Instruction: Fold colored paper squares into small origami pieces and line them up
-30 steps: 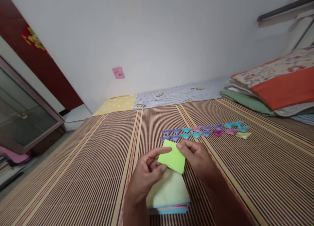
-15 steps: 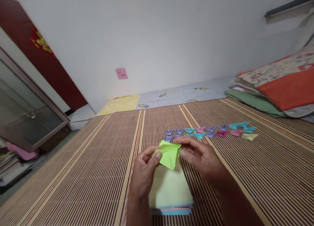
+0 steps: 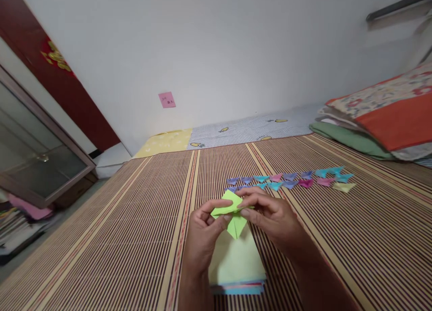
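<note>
A bright lime-green folded paper [image 3: 237, 227] is held up between both my hands, with a point facing down and another facing up. My left hand [image 3: 202, 234] pinches its left side between thumb and fingers. On the right side, my right hand [image 3: 273, 214] grips it with thumb and fingertips close to the middle crease. Below the hands lies a stack of square paper sheets [image 3: 236, 261], pale yellow-green on top, with blue and pink edges showing underneath. Just past my fingers, small folded paper pieces [image 3: 290, 184] in purple, blue, pink and yellow lie in two rows.
A striped woven mat [image 3: 135, 212] covers the bed under everything. Folded bedding [image 3: 388, 117] is piled at the right. A patterned cloth [image 3: 236, 133] runs along the white wall, where a pink note [image 3: 167, 100] is stuck. A glass-fronted cabinet [image 3: 40, 149] stands at left.
The lime-green paper has been turned and opened out, so that upper and lower points now show. My right hand has moved left, its thumb and fingers now on the paper's middle.
</note>
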`<state>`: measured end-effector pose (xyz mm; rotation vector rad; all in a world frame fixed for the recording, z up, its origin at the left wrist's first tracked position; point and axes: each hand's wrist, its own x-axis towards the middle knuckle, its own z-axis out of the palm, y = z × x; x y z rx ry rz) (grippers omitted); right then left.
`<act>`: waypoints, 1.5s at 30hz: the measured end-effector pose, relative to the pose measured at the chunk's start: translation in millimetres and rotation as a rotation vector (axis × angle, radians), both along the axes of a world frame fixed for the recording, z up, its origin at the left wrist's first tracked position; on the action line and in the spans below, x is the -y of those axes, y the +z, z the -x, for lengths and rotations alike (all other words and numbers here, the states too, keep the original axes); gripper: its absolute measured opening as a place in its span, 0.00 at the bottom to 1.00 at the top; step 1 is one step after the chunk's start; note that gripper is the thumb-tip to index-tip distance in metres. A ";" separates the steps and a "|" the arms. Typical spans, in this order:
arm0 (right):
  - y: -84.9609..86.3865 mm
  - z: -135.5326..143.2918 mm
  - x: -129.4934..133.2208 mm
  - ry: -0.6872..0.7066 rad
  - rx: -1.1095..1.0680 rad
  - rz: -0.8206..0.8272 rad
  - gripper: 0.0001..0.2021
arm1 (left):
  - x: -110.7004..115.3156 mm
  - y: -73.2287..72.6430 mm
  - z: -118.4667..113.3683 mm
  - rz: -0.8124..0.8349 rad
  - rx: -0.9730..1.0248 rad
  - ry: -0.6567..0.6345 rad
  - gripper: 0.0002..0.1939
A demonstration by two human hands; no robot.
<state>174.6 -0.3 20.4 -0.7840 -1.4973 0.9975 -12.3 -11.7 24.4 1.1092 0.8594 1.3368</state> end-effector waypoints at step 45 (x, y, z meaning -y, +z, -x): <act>-2.8 22.4 0.8 -0.252 -0.015 0.045 0.11 | -2.7 -5.6 -31.7 0.086 0.211 0.234 0.17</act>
